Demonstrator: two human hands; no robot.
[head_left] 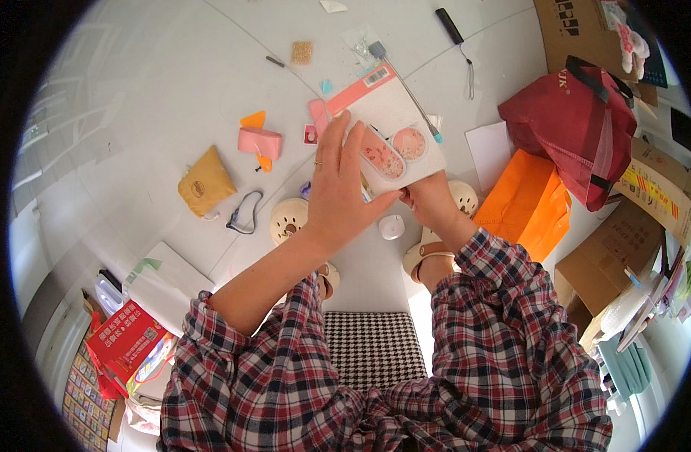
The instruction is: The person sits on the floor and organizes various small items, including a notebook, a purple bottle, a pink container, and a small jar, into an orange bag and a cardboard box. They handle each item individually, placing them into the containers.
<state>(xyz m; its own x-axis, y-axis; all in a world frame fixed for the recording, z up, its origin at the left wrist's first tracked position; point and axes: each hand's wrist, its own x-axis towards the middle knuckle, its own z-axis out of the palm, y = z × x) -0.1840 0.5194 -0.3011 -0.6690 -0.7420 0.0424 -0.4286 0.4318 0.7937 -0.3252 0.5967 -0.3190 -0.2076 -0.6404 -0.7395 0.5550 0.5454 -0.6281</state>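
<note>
A flat white box (428, 163) with a pink strip along its far end is held up over the floor between my feet. Two clear windows, one oval and one round, show pink, speckled contents. My left hand (339, 177) grips its left side, fingers long across the edge and thumb at the near edge. My right hand (428, 200) holds the near right corner; most of its fingers are hidden beneath the box. Past the right side lies a thin rod (409, 90) with a grey tip and a teal end.
On the floor at left are a mustard pouch (207, 183), a pink and orange piece (259, 143) and a dark strap (245, 212). A white round object (391, 227) lies between my cream clogs (288, 220). Orange bag (528, 200), maroon bag (568, 124) and cartons (613, 252) crowd the right.
</note>
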